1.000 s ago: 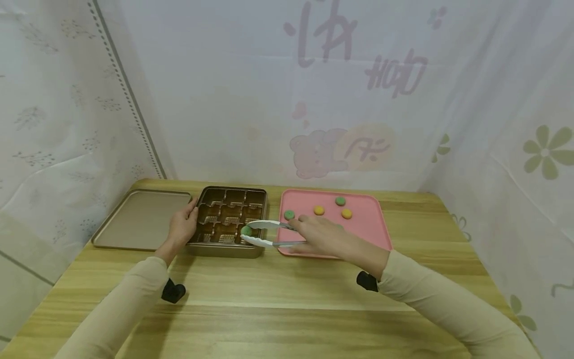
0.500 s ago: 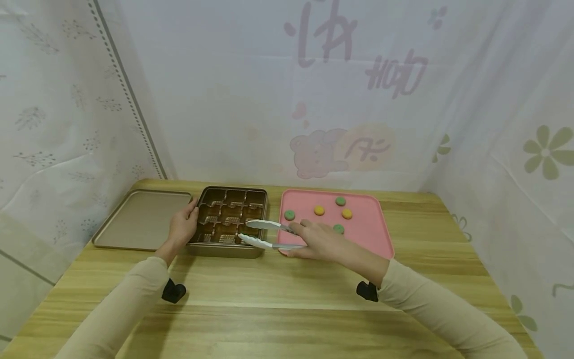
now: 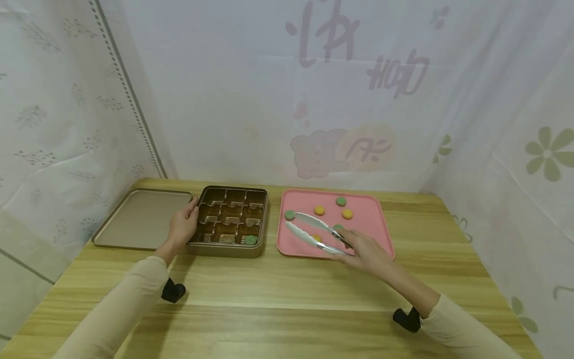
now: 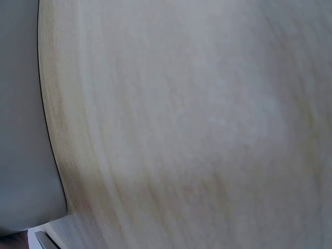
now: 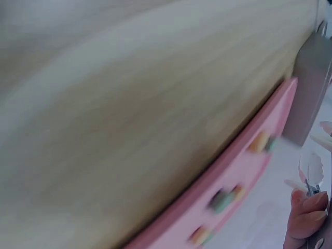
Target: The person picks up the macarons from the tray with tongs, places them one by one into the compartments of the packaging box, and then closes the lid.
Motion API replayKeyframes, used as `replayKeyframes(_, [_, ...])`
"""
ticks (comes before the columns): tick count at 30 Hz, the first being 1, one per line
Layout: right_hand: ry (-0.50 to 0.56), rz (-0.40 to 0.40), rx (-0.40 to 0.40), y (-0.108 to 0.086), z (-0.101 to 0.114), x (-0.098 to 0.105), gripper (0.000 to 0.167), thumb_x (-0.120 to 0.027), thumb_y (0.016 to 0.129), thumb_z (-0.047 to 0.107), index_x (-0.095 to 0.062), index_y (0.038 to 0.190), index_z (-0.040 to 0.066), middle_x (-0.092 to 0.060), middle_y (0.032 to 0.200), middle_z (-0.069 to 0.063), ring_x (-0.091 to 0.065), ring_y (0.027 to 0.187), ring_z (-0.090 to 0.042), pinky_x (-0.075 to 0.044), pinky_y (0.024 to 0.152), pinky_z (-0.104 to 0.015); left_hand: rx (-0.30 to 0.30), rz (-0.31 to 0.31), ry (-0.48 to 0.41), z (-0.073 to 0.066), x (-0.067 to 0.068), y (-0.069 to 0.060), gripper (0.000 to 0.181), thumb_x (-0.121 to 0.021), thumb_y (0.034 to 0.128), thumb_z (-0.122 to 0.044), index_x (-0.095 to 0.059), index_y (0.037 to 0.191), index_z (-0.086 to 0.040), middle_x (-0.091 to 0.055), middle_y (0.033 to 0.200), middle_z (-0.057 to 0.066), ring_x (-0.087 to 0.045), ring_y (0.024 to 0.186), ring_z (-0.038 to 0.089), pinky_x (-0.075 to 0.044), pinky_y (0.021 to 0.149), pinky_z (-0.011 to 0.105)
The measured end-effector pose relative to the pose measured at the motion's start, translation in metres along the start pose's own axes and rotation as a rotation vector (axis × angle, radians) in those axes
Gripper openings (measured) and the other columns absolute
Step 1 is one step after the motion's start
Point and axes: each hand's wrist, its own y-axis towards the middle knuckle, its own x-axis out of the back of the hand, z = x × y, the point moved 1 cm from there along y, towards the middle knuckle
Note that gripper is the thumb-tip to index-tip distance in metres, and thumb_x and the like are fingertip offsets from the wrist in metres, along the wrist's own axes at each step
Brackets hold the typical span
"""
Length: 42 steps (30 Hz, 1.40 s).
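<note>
My right hand (image 3: 360, 249) grips a pair of tongs (image 3: 329, 248) with white tips, held over the pink tray (image 3: 365, 242). The tong tips are spread apart with nothing clasped between them; one tip is close to a green macaron (image 3: 289, 215). In the right wrist view the tongs (image 5: 313, 171) show at the right edge. My left hand (image 3: 181, 227) rests along the left side of a brown box (image 3: 226, 250) with a divided insert; its fingers look fairly straight. Another green macaron (image 3: 251, 240) lies in the front right compartment.
Yellow macarons (image 3: 319, 210) and more green macarons (image 3: 341, 201) lie spread on the pink tray. A flat gold tray or lid (image 3: 143, 219) lies left of the box on the wooden table (image 3: 269, 304). A printed curtain (image 3: 224, 99) hangs behind the table.
The tongs released the green macaron into the box's front right compartment. My right hand then carried the tongs rightward, over the pink tray. My left hand has stayed at the box.
</note>
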Motion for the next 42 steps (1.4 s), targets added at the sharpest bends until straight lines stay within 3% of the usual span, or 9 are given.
replayKeyframes(3, [0.001,-0.057,-0.022,-0.018,-0.02,0.005,0.054,-0.077,0.078,0.027,-0.059,0.122,0.001,-0.063,0.085,-0.01,-0.055,0.07,-0.016,-0.041,0.056,-0.023,0.005,0.006,-0.018,0.002,0.0,0.001,0.049,-0.028,0.105,-0.02,-0.019,0.149,-0.001,-0.019,0.15,0.026,-0.023,0.034,0.005,-0.033,0.042,0.022])
replayKeyframes(7, [0.001,-0.057,-0.076,-0.04,-0.039,0.015,0.047,-0.075,0.08,0.026,-0.06,0.117,0.002,-0.057,0.079,-0.004,-0.049,0.067,-0.012,-0.039,0.055,-0.023,-0.002,0.003,-0.019,0.003,0.0,0.001,0.049,-0.029,0.105,-0.02,-0.02,0.149,0.0,-0.021,0.149,0.029,-0.023,0.034,0.004,-0.032,0.039,0.023])
replayKeyframes(12, [0.003,-0.051,-0.122,-0.061,-0.052,0.02,0.03,-0.075,0.081,0.025,-0.06,0.097,0.004,-0.043,0.068,0.003,-0.035,0.059,-0.004,-0.031,0.049,-0.02,-0.027,-0.018,-0.05,0.003,-0.002,-0.001,0.05,-0.03,0.1045,-0.022,-0.023,0.148,0.002,-0.024,0.146,0.032,-0.023,0.035,0.003,-0.031,0.04,0.023])
replayKeyframes(14, [0.0,-0.055,-0.135,-0.066,-0.056,0.021,0.029,-0.075,0.081,0.025,-0.06,0.094,0.004,-0.044,0.067,0.002,-0.034,0.057,-0.004,-0.031,0.047,-0.019,-0.032,-0.02,-0.057,0.003,-0.002,-0.001,0.05,-0.03,0.1043,-0.023,-0.023,0.148,0.002,-0.024,0.146,0.032,-0.023,0.035,0.002,-0.031,0.04,0.023])
replayKeyframes(16, [-0.007,-0.047,-0.153,-0.07,-0.059,0.022,0.034,-0.075,0.081,0.026,-0.061,0.099,0.001,-0.051,0.07,0.0,-0.039,0.059,-0.005,-0.033,0.048,-0.02,-0.029,-0.017,-0.053,0.003,-0.002,0.0,0.05,-0.03,0.1044,-0.022,-0.023,0.148,0.002,-0.023,0.146,0.032,-0.023,0.035,0.003,-0.032,0.04,0.024])
replayKeyframes(21, [-0.044,-0.026,-0.172,-0.075,-0.061,0.024,0.044,-0.074,0.082,0.03,-0.061,0.11,-0.001,-0.062,0.082,-0.008,-0.047,0.063,-0.008,-0.037,0.051,-0.021,-0.018,-0.002,-0.01,0.005,0.0,0.001,0.048,-0.029,0.1047,-0.017,-0.022,0.148,0.002,-0.023,0.148,0.029,-0.023,0.035,0.006,-0.035,0.045,0.024])
replayKeyframes(26, [-0.062,-0.018,-0.173,-0.076,-0.061,0.023,0.038,-0.074,0.081,0.029,-0.061,0.105,0.001,-0.059,0.079,-0.005,-0.044,0.061,-0.008,-0.036,0.051,-0.021,-0.005,0.001,-0.006,0.002,0.0,0.0,0.048,-0.03,0.1047,-0.018,-0.022,0.149,0.0,-0.023,0.148,0.028,-0.023,0.034,0.006,-0.033,0.04,0.023])
replayKeyframes(34, [-0.07,-0.004,-0.175,-0.076,-0.063,0.018,0.033,-0.075,0.081,0.03,-0.059,0.097,0.006,-0.051,0.073,0.0,-0.039,0.058,-0.005,-0.033,0.049,-0.019,0.002,-0.01,0.018,0.0,0.0,0.0,0.048,-0.029,0.1047,-0.017,-0.022,0.148,0.0,-0.024,0.149,0.026,-0.022,0.039,0.007,-0.035,0.052,0.027])
replayKeyframes(42, [-0.066,0.008,-0.179,-0.074,-0.063,0.018,0.033,-0.074,0.081,0.03,-0.058,0.097,0.006,-0.049,0.072,0.001,-0.038,0.057,-0.005,-0.032,0.048,-0.019,0.01,-0.006,-0.016,-0.002,0.0,-0.002,0.048,-0.03,0.1047,-0.018,-0.021,0.149,-0.001,-0.023,0.148,0.028,-0.023,0.034,0.005,-0.032,0.04,0.023])
